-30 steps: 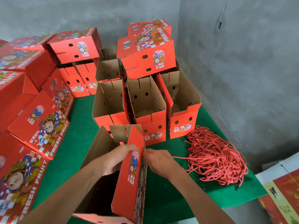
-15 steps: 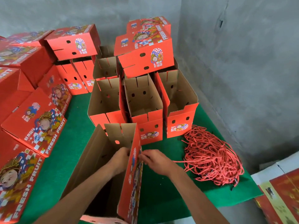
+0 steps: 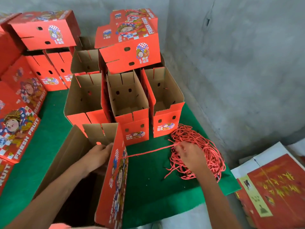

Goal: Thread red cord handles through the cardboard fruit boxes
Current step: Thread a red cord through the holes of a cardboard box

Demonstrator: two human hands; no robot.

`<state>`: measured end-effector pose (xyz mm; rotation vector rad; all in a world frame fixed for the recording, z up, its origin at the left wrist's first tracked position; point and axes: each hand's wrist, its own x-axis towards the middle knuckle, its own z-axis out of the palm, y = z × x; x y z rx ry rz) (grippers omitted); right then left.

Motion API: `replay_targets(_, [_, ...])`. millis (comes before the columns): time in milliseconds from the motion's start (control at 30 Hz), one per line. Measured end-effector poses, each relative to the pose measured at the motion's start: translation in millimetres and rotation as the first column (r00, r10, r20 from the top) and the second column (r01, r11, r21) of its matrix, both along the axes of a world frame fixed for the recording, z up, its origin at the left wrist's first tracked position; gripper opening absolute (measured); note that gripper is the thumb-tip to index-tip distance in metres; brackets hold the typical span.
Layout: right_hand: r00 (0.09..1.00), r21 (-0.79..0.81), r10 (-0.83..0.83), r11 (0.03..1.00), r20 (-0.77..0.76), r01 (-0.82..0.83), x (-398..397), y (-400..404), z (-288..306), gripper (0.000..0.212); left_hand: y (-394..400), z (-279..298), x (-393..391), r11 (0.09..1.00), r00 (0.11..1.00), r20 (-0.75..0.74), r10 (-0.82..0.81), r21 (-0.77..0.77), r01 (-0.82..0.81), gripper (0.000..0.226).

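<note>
A twisted red cord [image 3: 148, 152] runs taut from the open box's [image 3: 113, 176] printed orange wall to the right hand [image 3: 189, 156], fingers pinching it above the tangled cord pile [image 3: 203, 146]. Left hand [image 3: 99, 154] rests inside against the corrugated wall, fingers relaxed, on the green felt desk [image 3: 148, 187].

left hand [image 3: 97, 154]: bare, no glove | right hand [image 3: 191, 156]: bare | forearms: sleeveless

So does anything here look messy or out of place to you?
Mostly the red cords: a tangled heap on the green table, with loose ends straggling out. The closed box stacked atop the open ones sits slightly askew. No damage shows.
</note>
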<state>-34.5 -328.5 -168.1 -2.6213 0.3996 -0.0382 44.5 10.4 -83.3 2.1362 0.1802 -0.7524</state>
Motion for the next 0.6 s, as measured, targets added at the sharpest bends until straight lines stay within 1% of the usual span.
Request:
replay_targets(33, [0.996,0.079,-0.069,0.995,0.059,0.064,-0.7,-3.4,8.2,0.049,0.5,6.5,-3.1,1.0,1.0,-0.009,0.002,0.011,-0.002,0.053])
replay_targets(67, [0.982,0.245,-0.16,0.961,0.102,0.131,-0.2,-3.4,15.4,0.05,1.2,10.1,-4.6,1.0,1.0,-0.031,0.0,0.012,0.0,0.059])
replay_targets(100, [0.962,0.447,-0.253,0.875,0.1,0.183,1.4,0.2,20.8,0.047,2.3,15.2,-7.3,1.0,0.997,-0.072,-0.01,-0.015,0.009,0.065])
replay_targets(133, [0.943,0.618,-0.328,0.754,0.061,0.222,3.9,6.1,24.4,0.043,3.6,18.0,-10.3,0.997,0.993,-0.117,-0.03,-0.076,0.021,0.07])
replay_targets(167, [0.928,0.73,-0.374,0.636,0.007,0.25,7.3,13.4,25.8,0.039,4.0,24.0,-15.4,0.99,0.985,-0.165,-0.059,-0.137,0.036,0.074])
replay_targets(233, [0.909,0.844,-0.396,0.439,-0.127,0.309,15.2,31.5,17.6,0.032,3.4,32.1,-28.8,0.976,0.97,-0.219,-0.108,-0.208,0.062,0.074])
replay_targets(267, [0.903,0.879,-0.377,0.334,-0.207,0.341,17.7,41.3,9.6,0.03,3.3,32.0,-35.6,0.974,0.966,-0.22,-0.135,-0.209,0.088,0.073])
replay_targets(333, [0.886,0.915,-0.302,0.088,-0.352,0.393,21.5,59.7,-12.1,0.019,2.1,31.0,-47.9,0.973,0.968,-0.172,-0.184,-0.175,0.153,0.07])
replay_targets(367, [0.875,0.908,-0.272,0.01,-0.4,0.419,21.9,68.0,-24.2,0.012,2.3,29.8,-51.6,0.97,0.967,-0.16,-0.201,-0.173,0.173,0.067])
replay_targets(400, [0.863,0.89,-0.257,0.028,-0.434,0.455,20.9,73.7,-38.9,0.011,2.9,27.3,-54.1,0.967,0.964,-0.167,-0.208,-0.18,0.178,0.063])
replay_targets(433, [0.866,0.856,-0.253,0.189,-0.431,0.481,17.6,76.5,-54.7,0.018,3.5,27.6,-56.3,0.968,0.961,-0.19,-0.203,-0.189,0.167,0.059])
replay_targets(467, [0.885,0.757,-0.253,0.459,-0.391,0.465,11.4,77.4,-67.7,0.026,4.8,27.9,-57.1,0.969,0.958,-0.214,-0.19,-0.199,0.148,0.055])
replay_targets(500, [0.92,0.581,-0.236,0.719,-0.312,0.381,2.9,77.2,-78.2,0.031,6.9,28.1,-57.6,0.971,0.957,-0.234,-0.173,-0.202,0.126,0.052])
replay_targets(533, [0.958,0.379,-0.191,0.888,-0.213,0.261,-5.7,77.4,-84.8,0.037,9.4,27.1,-57.5,0.976,0.959,-0.24,-0.152,-0.189,0.107,0.052])
replay_targets(567, [0.985,0.228,-0.104,0.964,-0.137,0.134,-13.8,77.2,-90.1,0.041,11.4,27.6,-58.1,0.983,0.965,-0.233,-0.118,-0.164,0.081,0.052])
replay_targets(600, [0.993,0.116,0.016,0.993,-0.118,-0.002,-20.4,77.4,-94.6,0.045,13.8,27.1,-58.9,0.989,0.973,-0.216,-0.077,-0.138,0.047,0.055])
